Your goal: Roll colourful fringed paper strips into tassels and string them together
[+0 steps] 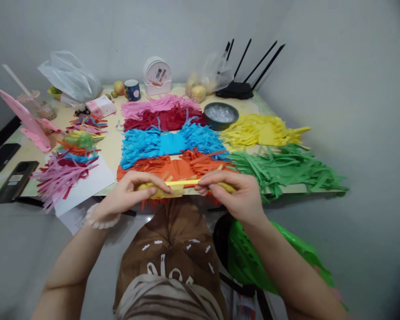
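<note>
Pinched at both ends, thumbs over fingers, by the left hand (133,193) and the right hand (233,195), each closed firmly on it: a yellow paper strip (183,183), folded or rolled narrow and stretched level between them. Was held just above the near edge of the table (111,146), in front of the orange fringed sheet (176,169); whether touching that sheet could not be told. Behind the orange, in rows going back: blue fringed sheet (170,144), dark red fringed sheet (166,119), pink fringed sheet (160,106), all lying flat. To the right, likewise flat: yellow fringed sheet (260,131) and green fringed sheet (286,169), with a dark bowl (221,116) just beside the yellow. To the left, gathered already into bundles: a pink tassel (60,175) on white paper (90,182) and mixed-colour tassels (82,138) behind it. Judged partway through: a few bundles made, one strip in hand, six cut sheets not yet taken up. At the far left edge, two phones (15,180); against the wall, a mug (132,90) and a router (236,89).
</note>
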### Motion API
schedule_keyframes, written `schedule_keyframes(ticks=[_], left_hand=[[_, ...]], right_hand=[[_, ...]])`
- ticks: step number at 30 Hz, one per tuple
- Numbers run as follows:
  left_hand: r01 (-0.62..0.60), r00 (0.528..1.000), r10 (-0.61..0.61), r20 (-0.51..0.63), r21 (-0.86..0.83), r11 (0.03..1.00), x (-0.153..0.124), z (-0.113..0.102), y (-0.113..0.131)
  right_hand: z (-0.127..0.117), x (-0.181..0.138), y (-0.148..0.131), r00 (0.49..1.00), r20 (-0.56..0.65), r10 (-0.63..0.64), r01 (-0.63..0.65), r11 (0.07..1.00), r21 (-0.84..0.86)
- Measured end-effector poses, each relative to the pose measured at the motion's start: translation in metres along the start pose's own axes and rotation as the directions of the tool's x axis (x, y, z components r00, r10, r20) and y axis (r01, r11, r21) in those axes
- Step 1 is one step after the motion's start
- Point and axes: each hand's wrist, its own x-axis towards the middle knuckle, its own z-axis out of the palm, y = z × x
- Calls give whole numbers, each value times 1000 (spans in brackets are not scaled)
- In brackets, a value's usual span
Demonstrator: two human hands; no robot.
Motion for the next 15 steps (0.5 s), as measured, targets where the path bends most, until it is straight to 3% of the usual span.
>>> schedule_keyframes(ticks=[2, 4, 8, 12, 15], left_hand=[[-91, 995, 98, -14, 283, 955, 0, -5, 14], [-159, 983, 185, -18, 437, 885, 3, -3, 25], [-159, 984, 107, 146, 414, 896, 13, 12, 29], [-116, 983, 40, 181, 432, 894, 19, 16, 20], [-225, 974, 158, 162, 618, 753, 19, 15, 13]], right_hand=[[-2, 0, -7, 984, 79, -159, 170, 970, -176], [-2, 1, -13, 950, 158, -271, 305, 916, -263], [1, 2, -20, 899, 228, -375, 432, 846, -312], [-6, -1, -20, 880, 279, -384, 463, 825, -325], [-16, 2, -23, 926, 335, -175, 294, 890, -349]])
